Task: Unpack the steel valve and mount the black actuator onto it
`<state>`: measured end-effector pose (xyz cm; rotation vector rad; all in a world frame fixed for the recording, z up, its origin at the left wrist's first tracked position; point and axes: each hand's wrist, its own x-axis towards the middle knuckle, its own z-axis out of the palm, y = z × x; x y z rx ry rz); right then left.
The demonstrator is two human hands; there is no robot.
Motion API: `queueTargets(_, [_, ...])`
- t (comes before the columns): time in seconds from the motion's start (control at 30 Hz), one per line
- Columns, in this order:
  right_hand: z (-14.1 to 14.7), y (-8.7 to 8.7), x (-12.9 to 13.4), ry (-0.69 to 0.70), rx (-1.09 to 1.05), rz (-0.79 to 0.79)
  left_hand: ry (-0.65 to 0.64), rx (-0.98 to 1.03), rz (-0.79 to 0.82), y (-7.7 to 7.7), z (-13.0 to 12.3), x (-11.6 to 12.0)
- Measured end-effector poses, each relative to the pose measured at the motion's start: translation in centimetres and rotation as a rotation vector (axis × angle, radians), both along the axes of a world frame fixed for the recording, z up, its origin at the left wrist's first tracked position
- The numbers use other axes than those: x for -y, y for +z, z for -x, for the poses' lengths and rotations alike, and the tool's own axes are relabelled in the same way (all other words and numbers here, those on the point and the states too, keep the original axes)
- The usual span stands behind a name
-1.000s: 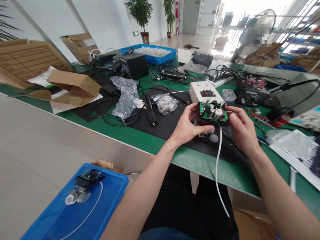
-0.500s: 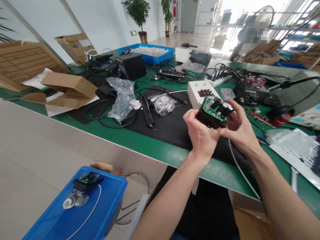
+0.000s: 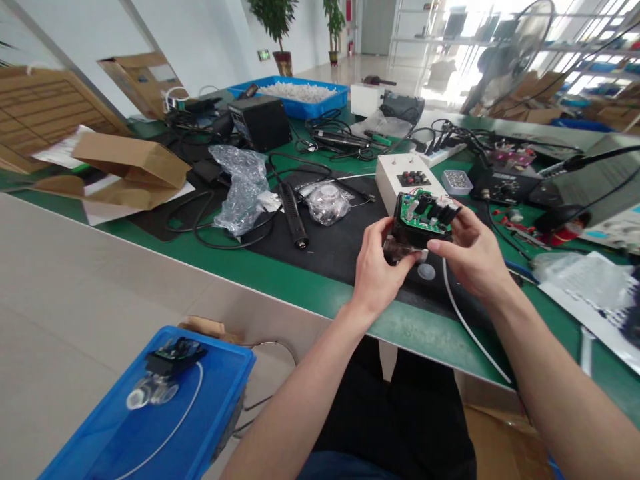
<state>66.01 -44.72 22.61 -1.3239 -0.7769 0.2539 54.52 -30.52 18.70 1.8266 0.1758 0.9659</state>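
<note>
Head view, the only one. Both hands hold a small black module (image 3: 421, 227) up off the bench (image 3: 300, 293), above the black mat (image 3: 340, 257) near the bench's front edge, right of middle. Its green circuit board faces up and toward the camera, tilted, probably so the components can be looked over.

Left hand (image 3: 377, 273) comes in from below-left, fingers curled closed around the module's lower left corner and its clear lens-like part underneath; thumb on the near side. Firm wrap, not spread.

Right hand (image 3: 473, 257) takes the right side: thumb pressed along the near bottom edge, fingers folded over the top right corner. Closed on the module too, so both hands share the load and can turn it.

White cable (image 3: 465, 320) hangs from the module's underside, drops across the mat and over the bench's front edge, slack; likely why the piece is kept low and close.

Just behind the module, a white box with red buttons (image 3: 407, 180) sits on the mat's far edge. Left of it, a bagged round part (image 3: 327, 203) and a black handpiece (image 3: 293, 213) with crumpled bubble wrap (image 3: 243, 187). Blue tray of white parts (image 3: 300, 97) at the far edge. A blue bin (image 3: 160, 413) stands off the bench, lower left, holding another module with lens and white wire.
</note>
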Motion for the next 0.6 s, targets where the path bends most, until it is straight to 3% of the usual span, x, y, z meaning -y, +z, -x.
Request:
queueTargets(0.23, [-0.11,0.58,0.11,0.023,0.024,-0.051,-0.045,0.017,-0.012,0.65,0.16,0.12])
queueTargets(0.6, [-0.18,-0.06,0.82,0.004,0.074,0.042,0.004,-0.014,0.02,0.47,0.49,0.43])
